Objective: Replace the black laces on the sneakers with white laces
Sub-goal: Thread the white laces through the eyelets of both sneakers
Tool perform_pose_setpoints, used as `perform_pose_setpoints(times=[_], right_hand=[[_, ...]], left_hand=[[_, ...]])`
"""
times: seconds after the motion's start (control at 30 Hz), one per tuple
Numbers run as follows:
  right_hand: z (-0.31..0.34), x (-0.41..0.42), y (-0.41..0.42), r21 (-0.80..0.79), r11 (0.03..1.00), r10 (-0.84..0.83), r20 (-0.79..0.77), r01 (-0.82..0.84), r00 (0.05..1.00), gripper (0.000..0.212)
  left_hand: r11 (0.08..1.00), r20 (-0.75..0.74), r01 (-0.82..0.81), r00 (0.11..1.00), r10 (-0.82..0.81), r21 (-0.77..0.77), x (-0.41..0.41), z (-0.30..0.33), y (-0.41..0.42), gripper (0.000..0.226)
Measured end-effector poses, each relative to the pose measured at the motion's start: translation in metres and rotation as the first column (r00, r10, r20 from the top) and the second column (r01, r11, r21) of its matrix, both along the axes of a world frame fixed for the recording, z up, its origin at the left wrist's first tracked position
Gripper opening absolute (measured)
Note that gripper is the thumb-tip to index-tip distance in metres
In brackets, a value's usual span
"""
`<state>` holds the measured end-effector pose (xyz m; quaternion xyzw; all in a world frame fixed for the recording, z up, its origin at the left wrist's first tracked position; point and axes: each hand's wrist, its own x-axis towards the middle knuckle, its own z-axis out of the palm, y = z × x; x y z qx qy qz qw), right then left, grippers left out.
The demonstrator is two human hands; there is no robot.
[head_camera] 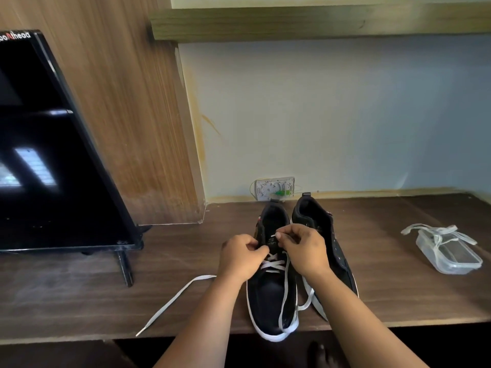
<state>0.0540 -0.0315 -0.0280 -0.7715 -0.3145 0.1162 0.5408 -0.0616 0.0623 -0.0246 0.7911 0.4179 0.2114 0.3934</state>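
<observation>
Two black sneakers [271, 288] on the table [79, 296]. Left hand [240, 257] and right hand [305, 251] pinch a white lace [273, 265] at the nearer shoe's eyelets. Spare laces [435, 233] lie over a clear container [451, 257].

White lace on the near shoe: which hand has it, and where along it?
The right hand pinches the white lace at its tip, above the shoe's tongue. The left hand is curled at the eyelets; its hold cannot be told.
</observation>
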Motion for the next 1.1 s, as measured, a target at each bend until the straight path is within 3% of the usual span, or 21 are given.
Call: perform_pose_setpoints(times=[0.37, 0.53, 0.6, 0.7, 0.8, 0.87, 0.93, 1.0, 1.03, 1.1], right_hand=[[-0.007, -0.011, 0.003, 0.007, 1.000, -0.003, 0.032, 0.003, 0.999, 0.015], [-0.007, -0.023, 0.001, 0.171, 0.985, -0.039, 0.086, 0.024, 0.995, 0.025], [-0.007, -0.031, 0.001, 0.162, 0.987, -0.031, 0.192, -0.001, 0.981, 0.033], [-0.008, -0.038, 0.001, 0.110, 0.994, -0.064, 0.357, 0.026, 0.932, 0.043], [-0.010, -0.040, 0.001, 0.101, 0.995, -0.024, 0.468, -0.027, 0.883, 0.057], [-0.011, -0.043, -0.001, 0.067, 0.992, 0.058, 0.484, -0.103, 0.873, 0.061], [-0.011, -0.045, -0.001, 0.076, 0.982, 0.125, 0.410, -0.171, 0.903, 0.060], [-0.008, -0.043, 0.000, 0.114, 0.981, 0.122, 0.272, -0.158, 0.955, 0.052], [-0.007, -0.040, 0.001, 0.119, 0.987, 0.083, 0.218, -0.111, 0.972, 0.046], [-0.005, -0.032, 0.002, 0.087, 0.996, 0.013, 0.182, -0.029, 0.983, 0.037]], left_hand=[[0.993, 0.098, 0.063, 0.994, -0.053, -0.101, -0.004, -0.011, 0.004, 0.011], [0.993, 0.103, -0.112, 0.988, 0.116, -0.043, -0.002, 0.001, -0.001, 0.026], [0.976, 0.178, -0.124, 0.971, 0.157, -0.181, 0.000, 0.007, -0.004, 0.033], [0.910, 0.289, -0.063, 0.937, 0.196, -0.410, 0.000, 0.014, -0.009, 0.023], [0.777, 0.364, 0.015, 0.889, 0.278, -0.630, -0.003, 0.016, -0.010, 0.011], [0.682, 0.415, 0.078, 0.841, 0.346, -0.728, -0.003, 0.019, -0.008, 0.009], [0.648, 0.430, 0.090, 0.815, 0.388, -0.756, -0.003, 0.018, -0.004, 0.010], [0.665, 0.416, 0.068, 0.826, 0.381, -0.743, -0.002, 0.012, -0.002, 0.011], [0.726, 0.392, 0.022, 0.852, 0.346, -0.688, -0.001, 0.007, -0.002, 0.012], [0.917, 0.269, -0.111, 0.937, 0.225, -0.382, 0.000, -0.003, 0.001, 0.011]])
